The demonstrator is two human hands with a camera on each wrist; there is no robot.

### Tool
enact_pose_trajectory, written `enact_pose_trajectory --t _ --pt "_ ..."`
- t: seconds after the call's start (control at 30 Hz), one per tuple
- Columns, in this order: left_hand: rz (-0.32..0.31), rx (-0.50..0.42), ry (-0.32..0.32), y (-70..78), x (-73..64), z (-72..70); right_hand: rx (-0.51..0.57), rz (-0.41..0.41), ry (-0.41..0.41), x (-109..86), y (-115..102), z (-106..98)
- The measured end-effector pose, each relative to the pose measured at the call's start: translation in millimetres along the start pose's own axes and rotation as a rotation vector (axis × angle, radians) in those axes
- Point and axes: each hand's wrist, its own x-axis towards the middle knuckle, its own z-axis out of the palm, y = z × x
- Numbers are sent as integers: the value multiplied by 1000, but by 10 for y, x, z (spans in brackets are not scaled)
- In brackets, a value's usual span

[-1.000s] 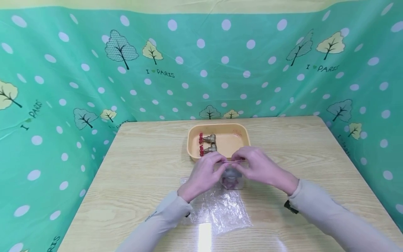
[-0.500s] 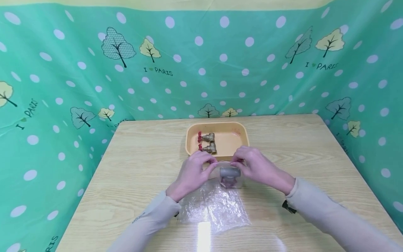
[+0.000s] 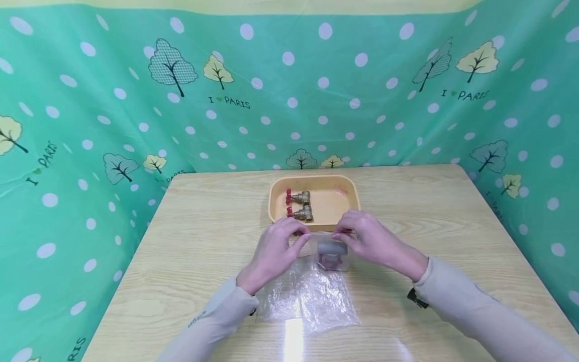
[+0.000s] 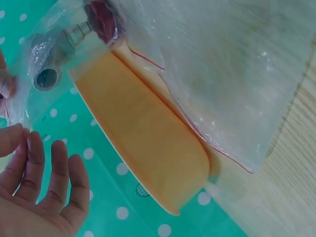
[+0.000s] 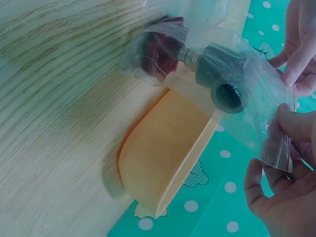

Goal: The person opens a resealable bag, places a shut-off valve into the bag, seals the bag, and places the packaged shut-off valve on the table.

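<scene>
Grey valve (image 5: 219, 66), red handle (image 5: 159, 57); orange tray (image 3: 332, 206); white-dotted green cloth (image 3: 271, 131).

From my end the head view comes through bright and evenly lit, with a white strip of glare at the middle of the near edge of the table (image 3: 203, 216), a fainter streak to its right and sparkles on the flat bag (image 3: 312, 301). Both wrist views reach me dimmer and hazier; in the right one I see glints on the held bag (image 5: 212, 81) and a soft shadow beside the tray (image 5: 160, 143).
</scene>
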Motion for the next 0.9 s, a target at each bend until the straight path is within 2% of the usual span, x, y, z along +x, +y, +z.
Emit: enact_pose_trajectory --t 0.37,0.73,0.9 --pt "2 -17 22 18 -46 -21 1 -17 8 4 -83 18" --pt "-43 -99 19 34 -91 -70 44 5 56 -46 -160 -56" --pt "-45 -68 17 7 -131 -57 42 4 96 -73 -167 -113"
